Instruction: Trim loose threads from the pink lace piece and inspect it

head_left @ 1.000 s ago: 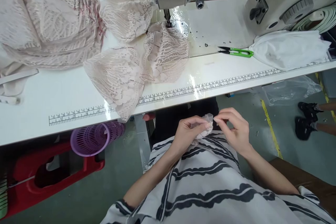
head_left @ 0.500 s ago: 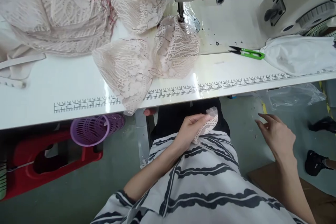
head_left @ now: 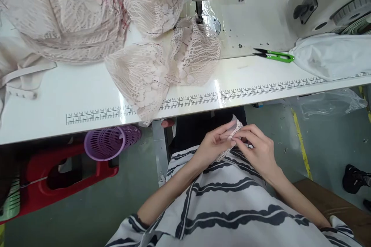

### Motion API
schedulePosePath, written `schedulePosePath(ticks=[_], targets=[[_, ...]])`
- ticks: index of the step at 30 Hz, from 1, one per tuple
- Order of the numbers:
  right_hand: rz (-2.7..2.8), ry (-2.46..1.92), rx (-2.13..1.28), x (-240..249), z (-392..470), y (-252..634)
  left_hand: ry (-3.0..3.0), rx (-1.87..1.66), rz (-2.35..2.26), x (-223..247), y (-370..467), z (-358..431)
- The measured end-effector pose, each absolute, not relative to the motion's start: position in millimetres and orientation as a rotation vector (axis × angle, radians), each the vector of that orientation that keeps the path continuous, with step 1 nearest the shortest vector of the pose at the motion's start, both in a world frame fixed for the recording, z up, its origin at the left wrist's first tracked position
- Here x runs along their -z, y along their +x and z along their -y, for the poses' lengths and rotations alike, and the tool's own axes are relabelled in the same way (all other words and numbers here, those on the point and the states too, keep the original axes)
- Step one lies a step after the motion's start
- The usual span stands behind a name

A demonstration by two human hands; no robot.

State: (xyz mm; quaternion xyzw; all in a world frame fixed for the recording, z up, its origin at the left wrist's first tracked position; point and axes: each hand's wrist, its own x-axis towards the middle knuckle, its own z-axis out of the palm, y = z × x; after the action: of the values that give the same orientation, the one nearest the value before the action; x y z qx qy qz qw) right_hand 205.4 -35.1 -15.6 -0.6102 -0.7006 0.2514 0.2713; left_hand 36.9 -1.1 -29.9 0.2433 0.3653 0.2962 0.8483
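Hands meet in lap | left hand [head_left: 213,144] cradles lace piece [head_left: 232,139] | right hand [head_left: 257,150] pinches its edge, near table [head_left: 87,92]

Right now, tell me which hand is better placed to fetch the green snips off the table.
Right. The right hand only pinches the lace piece that the left hand grips, and the green snips lie on the table on its side.

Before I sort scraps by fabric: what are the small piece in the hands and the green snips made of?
Small piece: pale openwork lace, apparently soft textile, pinched by both hands. Green snips: glossy green handle, probably plastic; dark blades, likely metal.
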Motion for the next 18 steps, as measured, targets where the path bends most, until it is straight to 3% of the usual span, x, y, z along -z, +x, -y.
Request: schedulePosePath(ticks=[13,18], targets=[[1.231,-1.59,-1.342,2.2,24.1,210.8,0.507,-0.541,-0.813,32.9,32.7,1.6],[1.221,-1.679,-1.248,12.7,29.6,249.3,0.415,-0.555,-0.864,34.1,26.0,-1.4]])
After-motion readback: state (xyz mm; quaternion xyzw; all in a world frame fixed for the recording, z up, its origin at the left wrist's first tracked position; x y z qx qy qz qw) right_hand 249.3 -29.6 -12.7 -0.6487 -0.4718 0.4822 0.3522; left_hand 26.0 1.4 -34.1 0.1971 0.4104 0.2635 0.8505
